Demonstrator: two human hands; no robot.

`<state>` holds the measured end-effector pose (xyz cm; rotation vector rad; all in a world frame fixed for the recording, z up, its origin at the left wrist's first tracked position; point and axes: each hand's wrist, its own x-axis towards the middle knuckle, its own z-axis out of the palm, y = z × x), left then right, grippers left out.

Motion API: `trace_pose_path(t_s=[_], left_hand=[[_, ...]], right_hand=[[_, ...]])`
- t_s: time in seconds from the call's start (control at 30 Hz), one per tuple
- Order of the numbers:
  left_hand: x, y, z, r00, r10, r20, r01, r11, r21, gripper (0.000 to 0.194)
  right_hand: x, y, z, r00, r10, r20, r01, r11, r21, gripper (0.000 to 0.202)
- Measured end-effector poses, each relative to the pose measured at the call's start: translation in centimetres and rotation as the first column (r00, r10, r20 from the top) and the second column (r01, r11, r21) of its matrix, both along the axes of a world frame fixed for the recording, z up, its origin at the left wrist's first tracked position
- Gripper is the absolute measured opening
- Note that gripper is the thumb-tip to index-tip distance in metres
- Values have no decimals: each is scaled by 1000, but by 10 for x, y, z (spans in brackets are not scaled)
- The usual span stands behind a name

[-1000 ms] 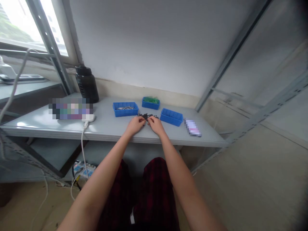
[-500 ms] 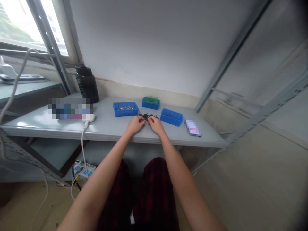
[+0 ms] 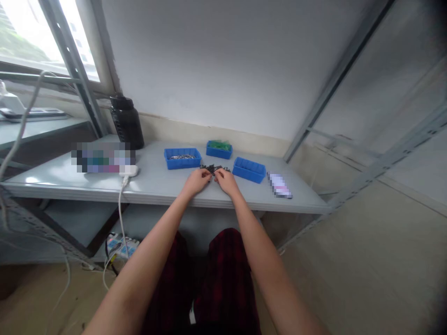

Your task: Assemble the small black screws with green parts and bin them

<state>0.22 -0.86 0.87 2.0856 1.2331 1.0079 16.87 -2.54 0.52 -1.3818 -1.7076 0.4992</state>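
Side by side near the front edge of the grey table (image 3: 150, 188) are my left hand (image 3: 198, 180) and my right hand (image 3: 225, 179). Both have their fingers pinched together, at the near side of a pile of small black parts (image 3: 211, 168). What sits between the fingertips is too small to make out. Left of the pile, a blue bin (image 3: 182, 163) holds thin silvery metal pieces. Behind it, another blue bin (image 3: 219, 152) contains green material. To the right stands a third blue bin (image 3: 249, 172), in which no contents show.
A dark bottle (image 3: 127, 122) stands at the back left, beside a blurred-out object (image 3: 101, 158) and a white plug (image 3: 129, 171) with its cable. A phone (image 3: 279, 185) lies at the right. Metal posts frame the table; a power strip (image 3: 123, 246) is below.
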Motion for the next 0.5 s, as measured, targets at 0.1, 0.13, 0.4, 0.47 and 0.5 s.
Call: trace_pose_path(t_s=[0.1, 0.13, 0.4, 0.47, 0.5], left_hand=[[0, 0, 0, 1000, 0, 0, 0, 1000, 5, 25], [0, 0, 0, 1000, 0, 0, 0, 1000, 5, 24], [0, -1, 1, 1000, -1, 2, 1, 1000, -3, 23], [0, -1, 1, 1000, 3, 1, -3, 1000, -5, 23], [0, -1, 1, 1000, 6, 0, -6, 1000, -5, 23]], right_hand=[[0, 0, -1, 1000, 3, -1, -3, 1000, 6, 21], [0, 0, -1, 1000, 3, -1, -3, 1000, 7, 21], [1, 1, -2, 1000, 9, -8, -9, 1000, 10, 21], [1, 2, -3, 1000, 10, -7, -10, 1000, 11, 21], [1, 2, -3, 1000, 10, -7, -10, 1000, 11, 21]])
